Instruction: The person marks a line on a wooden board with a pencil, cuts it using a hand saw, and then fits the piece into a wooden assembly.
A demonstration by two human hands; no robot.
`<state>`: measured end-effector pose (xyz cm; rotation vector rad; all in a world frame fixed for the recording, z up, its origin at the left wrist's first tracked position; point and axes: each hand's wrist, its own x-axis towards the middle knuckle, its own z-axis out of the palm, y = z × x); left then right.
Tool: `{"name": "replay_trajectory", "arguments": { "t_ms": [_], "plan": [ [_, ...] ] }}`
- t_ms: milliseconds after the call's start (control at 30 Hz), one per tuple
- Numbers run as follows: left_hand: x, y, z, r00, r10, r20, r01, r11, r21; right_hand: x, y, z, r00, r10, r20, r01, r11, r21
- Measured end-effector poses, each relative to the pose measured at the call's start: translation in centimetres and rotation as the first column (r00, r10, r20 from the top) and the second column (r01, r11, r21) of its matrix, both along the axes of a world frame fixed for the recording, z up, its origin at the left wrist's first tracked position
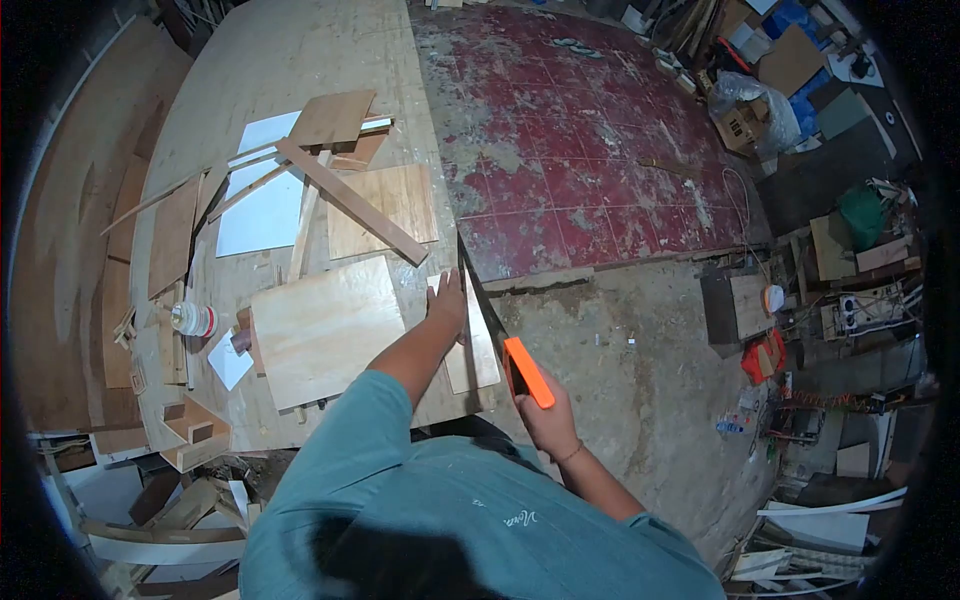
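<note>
My left hand (447, 305) lies with its fingers stretched out on a narrow light wooden board (472, 350) at the right edge of the workbench (370, 60). My right hand (548, 418) is wrapped round the orange handle of a handsaw (528, 373), just off the bench edge. The saw's dark blade runs forward from the handle, along the board's right side. Whether its teeth touch the wood I cannot tell. Left of my left hand, a larger light wooden panel (328, 330) rests on the bench.
Wooden strips (350, 200), a white sheet (262, 190) and a white tub (193, 320) are on the bench. Red tiles (580, 150) and bare concrete (620, 370) form the floor. A dark wooden box (735, 305) stands at the right among clutter.
</note>
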<state>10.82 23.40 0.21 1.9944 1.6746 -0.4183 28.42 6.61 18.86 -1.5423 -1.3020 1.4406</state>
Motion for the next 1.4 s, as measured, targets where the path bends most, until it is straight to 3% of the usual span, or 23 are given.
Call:
{"name": "replay_trajectory", "arguments": {
  "t_ms": [167,200,267,367,433,467,533,567,700,767,800,867,900,933,1000,1033,1067,1100,1133,1167,1233,1367,1400],
  "plan": [
    [-0.1,0.4,-3.3,0.999,0.049,-0.014,-0.049,0.998,0.028,-3.8,10.1,-10.9,1.000,0.030,0.004,-0.030,0.988,0.155],
    [-0.1,0.5,-2.4,0.999,0.051,0.012,-0.051,0.999,0.003,-5.0,12.3,-11.9,0.999,0.029,0.027,-0.034,0.978,0.204],
    [-0.3,0.7,-2.2,0.998,0.054,0.030,-0.053,0.998,-0.017,-6.5,15.1,-11.9,0.977,0.035,0.210,-0.053,0.995,0.081],
    [-0.1,1.0,-2.8,0.997,-0.004,-0.071,-0.001,0.998,-0.068,-6.4,13.4,-12.7,0.997,-0.012,0.070,-0.005,0.969,0.245],
    [0.3,1.0,-6.8,0.999,0.047,-0.028,-0.046,0.998,0.040,-4.6,9.5,-10.0,0.973,0.034,0.230,-0.074,0.983,0.168],
    [0.3,0.8,-8.2,0.995,0.098,0.020,-0.100,0.985,0.141,-3.1,6.8,-8.5,0.992,0.064,0.110,-0.078,0.988,0.130],
    [0.4,0.8,-4.2,0.998,0.064,-0.014,-0.063,0.995,0.075,0.0,1.3,-4.8,0.987,0.089,0.132,-0.088,0.996,-0.011],
    [0.5,0.7,-2.7,0.999,0.032,-0.044,-0.032,0.999,0.008,1.1,-1.1,-3.1,0.992,0.072,0.107,-0.072,0.997,0.004],
    [0.2,0.4,-3.4,0.998,0.056,0.034,-0.058,0.996,0.071,2.0,-2.7,-1.5,0.998,0.017,0.053,-0.014,0.999,-0.047],
    [0.3,0.7,-2.9,0.998,0.056,-0.003,-0.056,0.998,0.006,0.2,1.7,-4.5,0.985,0.060,0.161,-0.071,0.996,0.058],
    [0.3,0.7,-4.7,0.998,0.070,0.008,-0.070,0.996,0.057,-1.5,5.4,-7.6,0.971,-0.020,0.238,-0.012,0.991,0.131],
    [0.1,0.5,-1.0,0.999,0.051,-0.011,-0.051,0.998,-0.026,-4.7,14.6,-13.1,0.993,-0.032,0.112,0.023,0.996,0.082],
    [0.1,0.5,0.4,0.999,0.037,-0.023,-0.040,0.994,-0.105,-6.5,18.0,-12.4,0.991,-0.042,0.126,0.043,0.999,-0.004],
    [0.0,0.5,-1.0,0.999,0.043,0.004,-0.043,0.997,-0.066,-7.1,18.8,-12.0,0.991,-0.034,0.126,0.034,0.999,0.006],
    [-0.6,0.6,-5.8,0.992,0.099,0.077,-0.095,0.994,-0.059,-7.1,17.9,-11.7,0.973,-0.005,0.233,-0.021,0.994,0.108],
    [-0.3,1.4,-6.7,0.975,0.159,0.154,-0.155,0.987,-0.039,-6.6,15.5,-12.5,0.983,-0.062,0.176,0.027,0.980,0.196],
    [0.1,0.7,-3.3,0.998,0.053,0.027,-0.052,0.998,-0.024,-5.6,13.2,-12.2,0.984,-0.031,0.173,-0.009,0.974,0.226],
    [0.6,1.0,-4.0,0.998,0.051,-0.044,-0.052,0.998,-0.042,-4.9,9.6,-7.6,0.997,-0.055,0.052,0.047,0.989,0.139],
    [0.8,0.3,-2.3,0.997,0.071,-0.036,-0.072,0.997,-0.035,-2.5,6.0,-8.0,0.983,-0.037,0.181,0.022,0.996,0.083],
    [0.8,0.2,-0.3,0.995,0.093,-0.028,-0.093,0.995,-0.021,-0.9,2.8,-4.7,0.969,-0.008,0.247,-0.021,0.993,0.114],
    [0.6,0.4,-1.5,0.998,0.068,0.015,-0.067,0.998,-0.010,1.7,-1.5,1.4,0.985,-0.014,0.172,0.022,0.999,-0.042],
    [0.4,0.0,-1.6,0.999,-0.001,0.051,0.000,0.999,0.038,1.7,-1.8,1.7,0.994,-0.061,0.089,0.074,0.987,-0.143],
    [0.3,-0.1,-1.2,0.999,-0.011,0.042,0.010,1.000,0.028,1.3,-0.2,-0.4,0.985,-0.057,0.161,0.093,0.970,-0.225]
  ]
}}
